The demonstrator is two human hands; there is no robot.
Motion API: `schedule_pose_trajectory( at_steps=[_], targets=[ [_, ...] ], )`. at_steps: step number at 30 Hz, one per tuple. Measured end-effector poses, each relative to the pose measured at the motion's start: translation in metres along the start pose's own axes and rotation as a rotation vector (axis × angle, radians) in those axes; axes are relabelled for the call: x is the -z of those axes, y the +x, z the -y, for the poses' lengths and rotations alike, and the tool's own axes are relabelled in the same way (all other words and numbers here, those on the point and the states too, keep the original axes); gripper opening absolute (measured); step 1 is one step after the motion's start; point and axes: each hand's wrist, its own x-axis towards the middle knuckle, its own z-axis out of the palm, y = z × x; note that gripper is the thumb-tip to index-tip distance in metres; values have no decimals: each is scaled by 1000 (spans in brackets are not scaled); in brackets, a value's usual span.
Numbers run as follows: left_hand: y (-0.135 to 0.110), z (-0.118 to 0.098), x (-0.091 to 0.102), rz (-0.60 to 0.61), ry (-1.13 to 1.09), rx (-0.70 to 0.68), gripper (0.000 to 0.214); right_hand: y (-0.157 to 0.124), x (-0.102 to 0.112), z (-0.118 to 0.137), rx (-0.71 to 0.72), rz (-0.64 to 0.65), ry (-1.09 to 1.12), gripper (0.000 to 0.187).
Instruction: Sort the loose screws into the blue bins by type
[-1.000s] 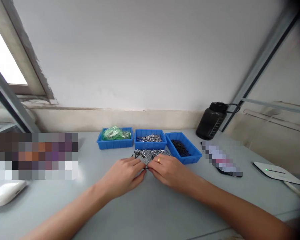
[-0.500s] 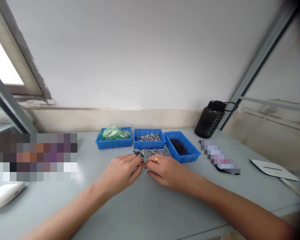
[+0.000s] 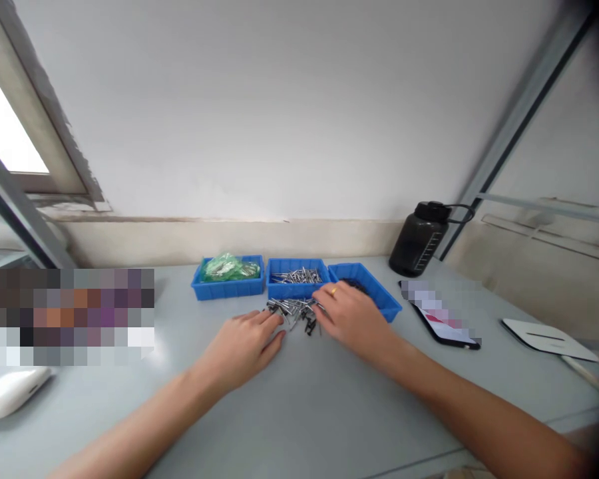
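Observation:
On the grey tabletop, a loose pile of silver fasteners (image 3: 292,311) that look like pop rivets lies between my hands. Dark screw-like pieces (image 3: 310,326) are mixed into its near side. My left hand (image 3: 249,346) rests at the pile's left edge, fingertips at the metal and thumb apart, holding nothing that I can see. Over the right side of the pile reaches my right hand (image 3: 357,319), with a gold ring; its fingers are stretched out and its thumb is apart. This hand hides part of the pile and part of the right blue bin (image 3: 387,307).
Behind the pile stands a blue bin (image 3: 292,291) of silver fasteners. Left of it, another blue bin (image 3: 229,290) holds a green plastic bag (image 3: 227,267). A black bottle (image 3: 416,243), a phone (image 3: 456,344) and a white pad (image 3: 549,339) lie farther right. White case (image 3: 14,392) sits left.
My right hand has moved right and away from me, from beside the left fingertips to the pile's right side. More dark pieces now show. My left hand has barely moved.

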Motion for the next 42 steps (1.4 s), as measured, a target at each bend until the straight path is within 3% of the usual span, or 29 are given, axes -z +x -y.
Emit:
schedule_pose_trajectory(
  at_steps=[3,5,7,12,14,42],
  targets=[
    [0,1,-1,-10,3,-13,24,1,5,-19,-241,-39,-223,20],
    [-1,1,-2,-10,7,-21,25,3,8,-28,-316,-40,-277,20],
    [-1,1,-3,3,18,-23,24,4,7,-28,-282,-13,-235,20],
    [0,0,-1,44,51,-24,22,0,-8,0,34,169,18,15],
    [0,-1,1,42,59,-27,23,-3,-14,10,83,230,82,12],
    [0,-2,1,80,67,-47,24,-5,-12,11,-29,314,154,15]
  ],
)
